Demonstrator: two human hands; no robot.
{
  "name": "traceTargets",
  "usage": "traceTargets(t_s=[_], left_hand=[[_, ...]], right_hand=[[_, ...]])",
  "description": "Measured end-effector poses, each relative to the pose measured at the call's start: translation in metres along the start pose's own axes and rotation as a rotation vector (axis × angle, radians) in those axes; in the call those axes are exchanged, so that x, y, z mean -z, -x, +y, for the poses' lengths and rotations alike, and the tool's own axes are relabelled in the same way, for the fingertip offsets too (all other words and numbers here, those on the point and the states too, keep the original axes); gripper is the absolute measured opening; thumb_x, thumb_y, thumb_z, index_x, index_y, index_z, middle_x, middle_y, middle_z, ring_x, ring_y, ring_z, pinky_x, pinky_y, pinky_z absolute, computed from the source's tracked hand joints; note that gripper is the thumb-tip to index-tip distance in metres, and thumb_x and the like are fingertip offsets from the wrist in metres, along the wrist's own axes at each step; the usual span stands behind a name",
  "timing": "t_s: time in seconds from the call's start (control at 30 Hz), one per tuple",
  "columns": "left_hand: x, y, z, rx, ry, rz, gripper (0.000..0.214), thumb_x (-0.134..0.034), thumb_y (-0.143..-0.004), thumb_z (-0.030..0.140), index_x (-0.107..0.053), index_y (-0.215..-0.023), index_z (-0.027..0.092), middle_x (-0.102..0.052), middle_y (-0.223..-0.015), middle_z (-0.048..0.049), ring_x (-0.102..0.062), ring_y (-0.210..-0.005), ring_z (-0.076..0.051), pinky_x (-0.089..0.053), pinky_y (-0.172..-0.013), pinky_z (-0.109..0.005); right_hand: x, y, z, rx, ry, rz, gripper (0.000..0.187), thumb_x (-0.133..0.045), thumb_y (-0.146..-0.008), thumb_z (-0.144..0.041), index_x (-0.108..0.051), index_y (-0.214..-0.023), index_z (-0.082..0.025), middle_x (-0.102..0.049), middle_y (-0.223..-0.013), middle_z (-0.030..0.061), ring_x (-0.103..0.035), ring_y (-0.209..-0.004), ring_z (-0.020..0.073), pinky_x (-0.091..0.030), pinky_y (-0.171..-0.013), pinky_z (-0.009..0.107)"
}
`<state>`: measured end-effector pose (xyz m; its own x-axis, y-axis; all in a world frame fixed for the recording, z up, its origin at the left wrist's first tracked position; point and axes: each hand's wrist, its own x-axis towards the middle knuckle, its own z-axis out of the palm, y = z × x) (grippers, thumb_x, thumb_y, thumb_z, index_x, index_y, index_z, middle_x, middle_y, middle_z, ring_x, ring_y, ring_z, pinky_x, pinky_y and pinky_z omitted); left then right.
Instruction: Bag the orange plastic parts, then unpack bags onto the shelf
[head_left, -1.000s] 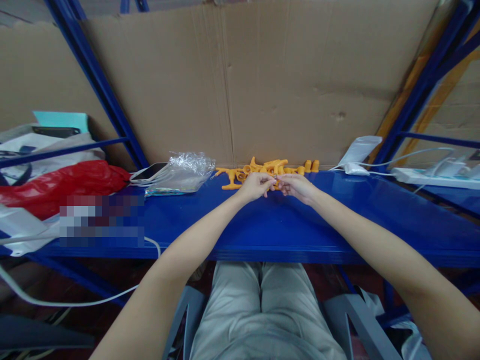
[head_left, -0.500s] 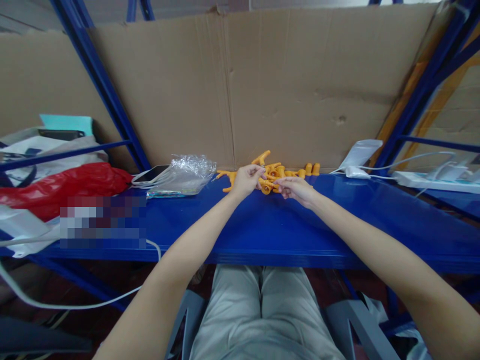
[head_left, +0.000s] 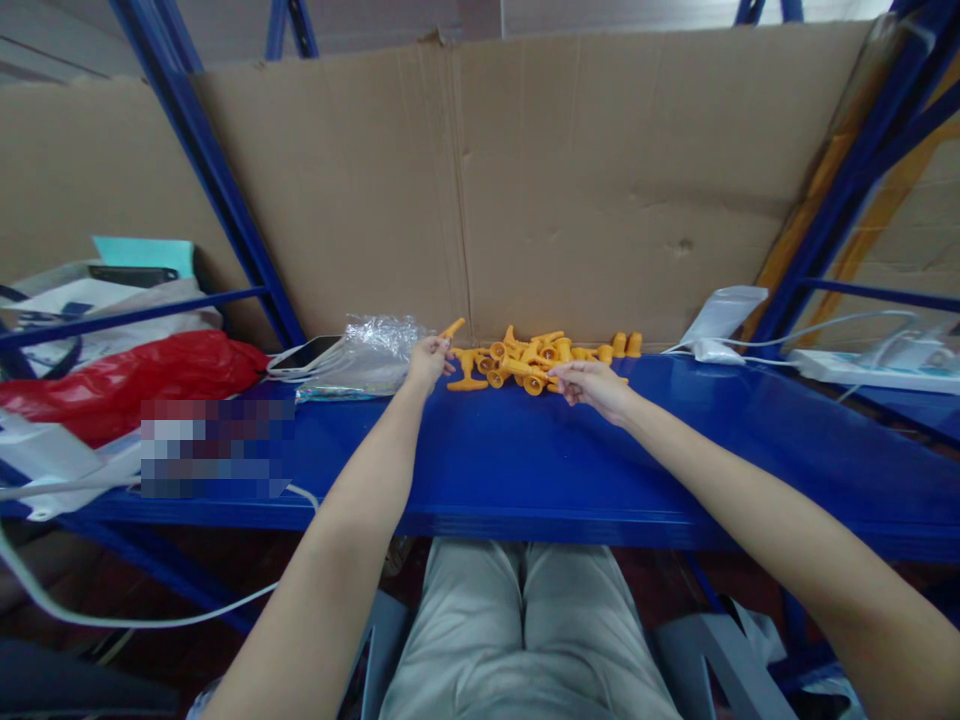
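Observation:
A pile of several small orange plastic parts lies at the back of the blue shelf, against the cardboard. My left hand is closed around one orange part and holds it up to the left of the pile, close to the clear plastic bag. My right hand rests at the front right of the pile, fingers pinched on something I cannot make out.
A phone lies by the clear bag. A red bag and white bags sit on the left. A white pouch, white cables and a power strip are on the right. Cardboard backs the shelf.
My left hand has drawn away from the right hand and moved left with one orange part. The right hand stays at the pile.

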<state>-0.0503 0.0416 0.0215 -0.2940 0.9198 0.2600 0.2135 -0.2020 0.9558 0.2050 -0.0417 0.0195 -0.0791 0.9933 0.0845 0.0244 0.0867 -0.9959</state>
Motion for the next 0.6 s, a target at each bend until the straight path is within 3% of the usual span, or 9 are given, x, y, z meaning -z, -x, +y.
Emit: traceTargets(t_s=[0.27,0.5,0.6], left_hand=[[0.008,-0.008,-0.016,0.129,-0.038,0.013,0.012,-0.058,-0.092,0.022,-0.056,-0.082,0.016,-0.054,-0.052,0.0061,-0.05,-0.034,-0.005,-0.041,-0.041,-0.013],[0.01,-0.006,-0.019,0.213,-0.027,-0.008,0.014,-0.047,-0.097,0.018,-0.059,-0.091,0.015,-0.053,-0.053,0.0059,-0.05,-0.033,-0.004,-0.041,-0.039,-0.012],[0.011,-0.008,-0.022,0.235,-0.032,-0.003,0.013,-0.051,-0.096,0.025,-0.06,-0.095,0.015,-0.057,-0.057,0.0036,-0.052,-0.035,-0.005,-0.043,-0.042,-0.015]], right_hand=[[0.0,0.0,0.001,0.031,-0.012,0.008,0.01,-0.058,-0.077,-0.01,-0.066,-0.073,-0.015,-0.057,-0.053,-0.0015,-0.046,-0.044,0.0064,-0.037,-0.044,0.019],[0.001,0.0,0.0,0.038,-0.012,0.012,0.007,-0.061,-0.075,-0.011,-0.067,-0.073,-0.015,-0.056,-0.053,-0.0021,-0.046,-0.044,0.0068,-0.036,-0.045,0.02],[0.001,0.0,0.001,0.041,-0.003,0.011,0.005,-0.062,-0.074,-0.012,-0.067,-0.073,-0.015,-0.056,-0.053,-0.0022,-0.046,-0.044,0.0066,-0.036,-0.045,0.02]])
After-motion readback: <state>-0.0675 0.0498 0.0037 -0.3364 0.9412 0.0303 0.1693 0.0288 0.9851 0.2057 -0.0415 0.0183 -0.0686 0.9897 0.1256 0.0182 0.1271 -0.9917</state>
